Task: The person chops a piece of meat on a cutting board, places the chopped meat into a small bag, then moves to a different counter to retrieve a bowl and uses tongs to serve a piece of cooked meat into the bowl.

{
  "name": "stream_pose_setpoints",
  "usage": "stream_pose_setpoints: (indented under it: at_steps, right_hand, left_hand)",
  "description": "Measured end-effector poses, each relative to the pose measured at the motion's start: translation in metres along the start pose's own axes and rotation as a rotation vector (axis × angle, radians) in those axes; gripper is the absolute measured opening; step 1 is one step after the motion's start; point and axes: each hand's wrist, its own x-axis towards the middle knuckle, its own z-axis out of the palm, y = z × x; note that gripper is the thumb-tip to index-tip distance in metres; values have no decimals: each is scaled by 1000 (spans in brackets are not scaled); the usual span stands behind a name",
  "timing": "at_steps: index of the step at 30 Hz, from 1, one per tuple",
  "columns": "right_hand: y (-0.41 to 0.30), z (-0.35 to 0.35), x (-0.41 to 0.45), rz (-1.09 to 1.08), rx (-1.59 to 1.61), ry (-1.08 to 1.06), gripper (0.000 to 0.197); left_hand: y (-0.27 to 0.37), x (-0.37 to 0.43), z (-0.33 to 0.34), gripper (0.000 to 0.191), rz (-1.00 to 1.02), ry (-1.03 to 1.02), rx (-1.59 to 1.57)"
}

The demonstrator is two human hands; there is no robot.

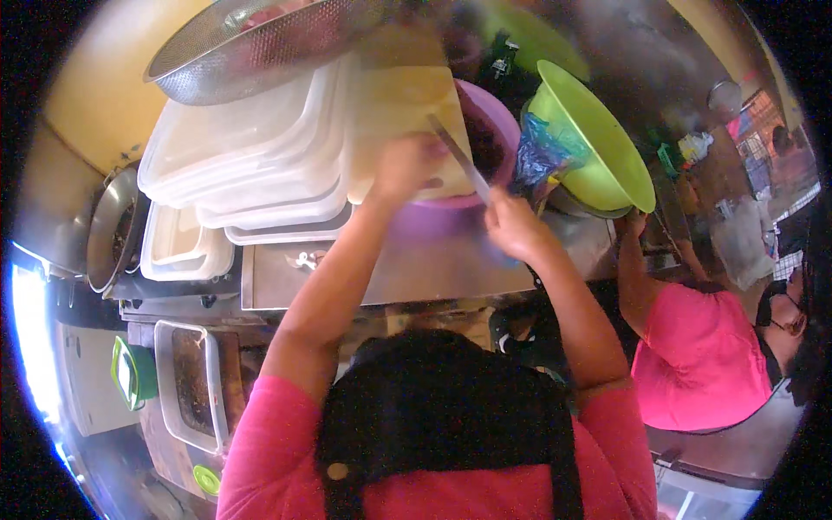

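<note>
My right hand (518,224) grips the handle of a knife (460,155), its blade slanting up and left over a pale cutting board (403,91). On the board, close to the blade, my left hand (409,166) is blurred by motion. A small dark reddish piece (432,184) lies by its fingers; whether the hand holds anything is unclear. Partly under the board's right edge stands a purple basin (509,123) with dark contents. Blue plastic bags (546,153) bunch up to the right of the basin.
Stacked translucent plastic tubs (240,143) stand left of the board, below a perforated metal strainer (214,65) with reddish contents. A lime-green bowl (595,140) tilts at right, near a co-worker in a pink shirt (699,364). A metal pan (114,227) sits far left.
</note>
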Motion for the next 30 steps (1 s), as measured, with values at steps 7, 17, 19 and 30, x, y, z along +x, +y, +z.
stream_pose_setpoints:
  at_steps: [7, 17, 19, 30]
  right_hand:
    - [6, -6, 8, -96, -45, -64, 23]
    - [-5, -4, 17, -155, -82, -10, 20]
    - [-4, -6, 11, -118, -116, -45, 19]
    - [-9, -14, -2, -56, -159, -78, 17]
  left_hand:
    - [-18, -1, 5, 19, 42, 67, -61]
    - [-38, 5, 5, 17, 179, 172, 16]
    - [-39, 6, 4, 17, 204, 159, 22]
    - [-24, -2, 5, 16, 66, 126, -149]
